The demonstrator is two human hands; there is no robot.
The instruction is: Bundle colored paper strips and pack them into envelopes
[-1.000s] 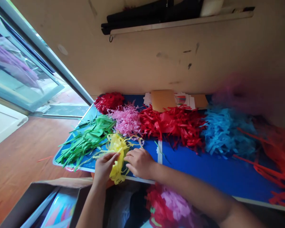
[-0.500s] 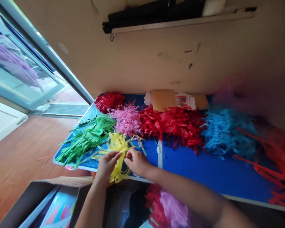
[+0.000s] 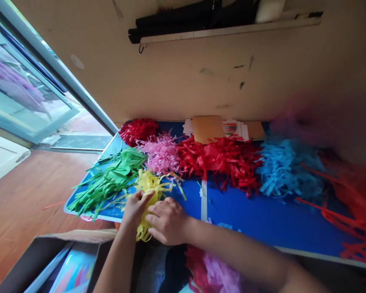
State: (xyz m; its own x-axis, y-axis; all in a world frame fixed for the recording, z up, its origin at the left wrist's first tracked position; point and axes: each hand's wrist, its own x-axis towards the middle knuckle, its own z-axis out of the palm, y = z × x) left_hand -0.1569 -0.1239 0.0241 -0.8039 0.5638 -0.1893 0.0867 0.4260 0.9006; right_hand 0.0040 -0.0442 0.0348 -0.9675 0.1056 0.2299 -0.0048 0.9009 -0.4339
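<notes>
- Head view, hands: the left hand point(image 3: 136, 207) grips the yellow paper strips point(image 3: 147, 179) between thumb and fingers. The right hand point(image 3: 168, 221) is directly to the right, fingers curled against the strips; whether it grips them cannot be determined.
- Workpiece location: the yellow strips lie at the near left edge of the blue table point(image 3: 240, 219), lower ends overhanging the edge.
- Adjacent material: green strips point(image 3: 116, 171) lie to the left; a pink bunch point(image 3: 161, 154) lies on the far side.
- Container: an open cardboard box point(image 3: 104, 254) stands near left, below table level. It holds flat packs point(image 3: 75, 268) with multicoloured print.
- Near centre, below the table edge: red and pink strips point(image 3: 221, 272); whether a container holds them cannot be determined.
- Far wall: a shelf point(image 3: 232, 31) carries black items point(image 3: 177, 17).
</notes>
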